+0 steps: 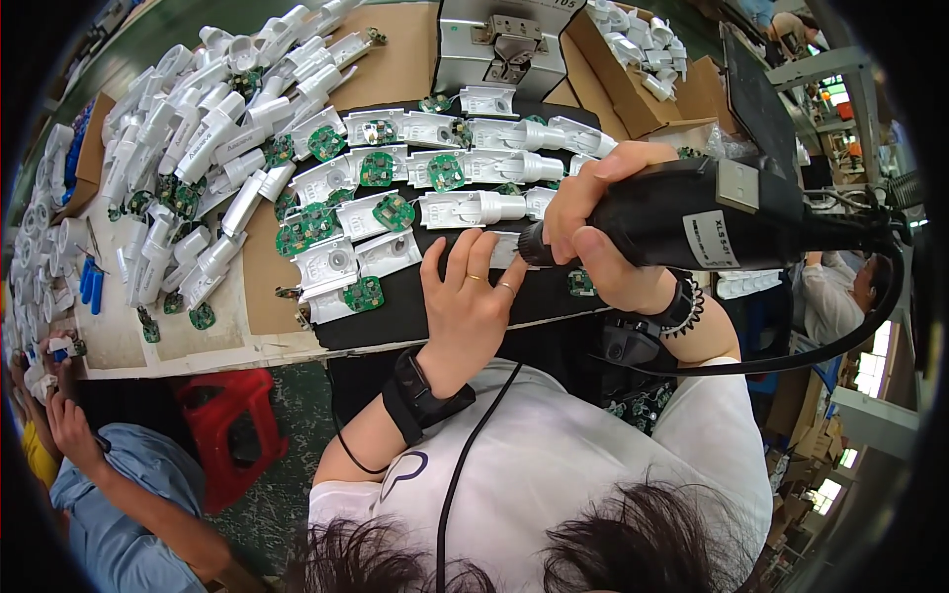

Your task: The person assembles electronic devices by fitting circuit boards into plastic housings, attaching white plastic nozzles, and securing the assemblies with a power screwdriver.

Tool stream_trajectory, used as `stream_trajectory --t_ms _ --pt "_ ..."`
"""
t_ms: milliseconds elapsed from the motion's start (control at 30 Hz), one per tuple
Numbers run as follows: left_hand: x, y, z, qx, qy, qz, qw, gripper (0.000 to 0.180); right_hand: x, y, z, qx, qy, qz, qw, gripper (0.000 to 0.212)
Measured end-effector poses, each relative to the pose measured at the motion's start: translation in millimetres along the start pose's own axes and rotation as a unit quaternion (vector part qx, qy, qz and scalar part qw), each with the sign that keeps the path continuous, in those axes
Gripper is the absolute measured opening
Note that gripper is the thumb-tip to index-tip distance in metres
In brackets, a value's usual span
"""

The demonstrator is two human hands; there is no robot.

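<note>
My right hand [615, 242] is wrapped round a thick black electric screwdriver [657, 212], tilted so its narrow end points left. That end meets a white plastic housing [505, 245] on the black mat [395, 321]. Fingers of my left hand [467, 311] press on the same housing, close beside the tool's tip; part of the housing is hidden under them. Beyond my hands, rows of white half-shells [474, 206] lie on the mat. Green circuit boards [446, 172] rest in or on several of them.
A large pile of white tubular parts [213, 128] covers the left of the table. A metal-faced box [504, 44] stands at the back, beside a cardboard box [633, 94] of white pieces. The black cable [840, 346] loops at right. Another person's hand [74, 430] is at far left, near a red stool [232, 425].
</note>
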State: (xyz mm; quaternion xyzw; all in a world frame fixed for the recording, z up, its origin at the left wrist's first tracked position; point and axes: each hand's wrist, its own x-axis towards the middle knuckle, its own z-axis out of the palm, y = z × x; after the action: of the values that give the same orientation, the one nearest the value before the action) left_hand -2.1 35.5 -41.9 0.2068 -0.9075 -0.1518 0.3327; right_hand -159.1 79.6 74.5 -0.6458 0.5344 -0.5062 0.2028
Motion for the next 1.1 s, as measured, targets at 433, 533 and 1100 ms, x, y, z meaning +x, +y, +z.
stream_trajectory --t_ms 433,533,1100 --pt "3 2 0 0.001 0.013 -0.001 1.000 0.023 -4 11 1 0.068 0.010 0.014 0.998 0.039" --pt "3 1 0 0.017 0.011 0.004 1.000 0.025 -5 14 4 0.088 0.009 0.008 0.996 0.039" --pt "-10 -19 -80 -0.153 0.086 0.062 0.982 0.017 52 -12 -50 0.178 0.210 -0.069 0.959 0.050"
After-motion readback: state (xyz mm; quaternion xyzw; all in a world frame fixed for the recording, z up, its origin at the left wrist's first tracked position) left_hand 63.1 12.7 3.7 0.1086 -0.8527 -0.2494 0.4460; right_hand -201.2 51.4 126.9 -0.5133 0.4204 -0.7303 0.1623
